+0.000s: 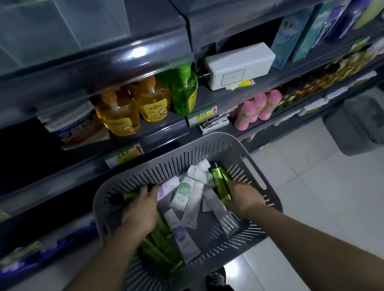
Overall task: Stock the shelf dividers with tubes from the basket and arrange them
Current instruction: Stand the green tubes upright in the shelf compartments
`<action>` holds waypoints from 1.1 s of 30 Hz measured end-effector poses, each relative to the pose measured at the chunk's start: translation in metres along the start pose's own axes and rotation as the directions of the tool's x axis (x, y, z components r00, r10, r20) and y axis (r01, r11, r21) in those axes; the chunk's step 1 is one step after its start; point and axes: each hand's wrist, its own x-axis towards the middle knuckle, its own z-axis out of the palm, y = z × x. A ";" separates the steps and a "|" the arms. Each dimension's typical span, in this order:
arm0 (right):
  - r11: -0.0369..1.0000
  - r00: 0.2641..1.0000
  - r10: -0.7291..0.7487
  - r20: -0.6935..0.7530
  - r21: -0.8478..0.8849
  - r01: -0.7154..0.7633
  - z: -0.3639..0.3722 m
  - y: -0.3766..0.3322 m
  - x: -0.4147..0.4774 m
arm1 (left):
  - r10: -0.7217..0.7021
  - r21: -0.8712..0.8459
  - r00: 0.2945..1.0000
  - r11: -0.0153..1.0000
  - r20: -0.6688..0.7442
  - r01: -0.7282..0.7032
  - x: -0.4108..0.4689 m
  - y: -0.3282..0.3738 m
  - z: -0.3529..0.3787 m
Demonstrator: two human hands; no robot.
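Observation:
A grey slotted basket [261,185] stands on the floor in front of the shelves, with several green, white and lilac tubes lying in it. My left hand [140,212] reaches into its left side and grips a green tube with a black cap [126,196]. My right hand [243,197] is at the basket's right side, fingers curled round another green tube [222,185] that points up and away. White and lilac tubes [184,192] lie between the two hands. Clear plastic shelf dividers [55,26] stand on the top shelf at upper left.
Dark grey shelves hold yellow and green pump bottles [132,104], a white box [240,65], pink bottles [254,111] and blue cartons [293,36]. A second grey basket [365,124] sits on the white tiled floor at right. My shoe [217,279] shows below the basket.

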 end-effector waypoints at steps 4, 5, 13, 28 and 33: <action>0.997 0.998 0.050 0.040 0.049 -0.052 0.015 0.004 0.026 | -0.083 -0.089 0.997 0.993 -0.003 0.083 0.012 -0.003 0.018; 0.997 0.998 0.059 0.035 0.050 -0.060 0.018 0.004 0.032 | -0.098 -0.133 0.995 0.986 -0.006 0.097 0.015 -0.004 0.022; 0.981 0.992 0.110 -0.054 -0.158 -0.117 0.039 -0.003 0.052 | -0.096 -0.352 0.995 0.932 0.003 0.091 0.029 -0.015 0.043; 0.985 0.988 0.156 0.006 0.070 -0.156 0.039 0.000 0.059 | 0.030 -0.427 0.997 0.904 0.065 0.001 0.028 -0.012 0.028; 0.910 0.977 0.187 0.102 0.355 -0.212 0.033 0.004 0.058 | 0.015 -0.616 0.991 0.785 0.132 0.070 0.023 0.001 0.014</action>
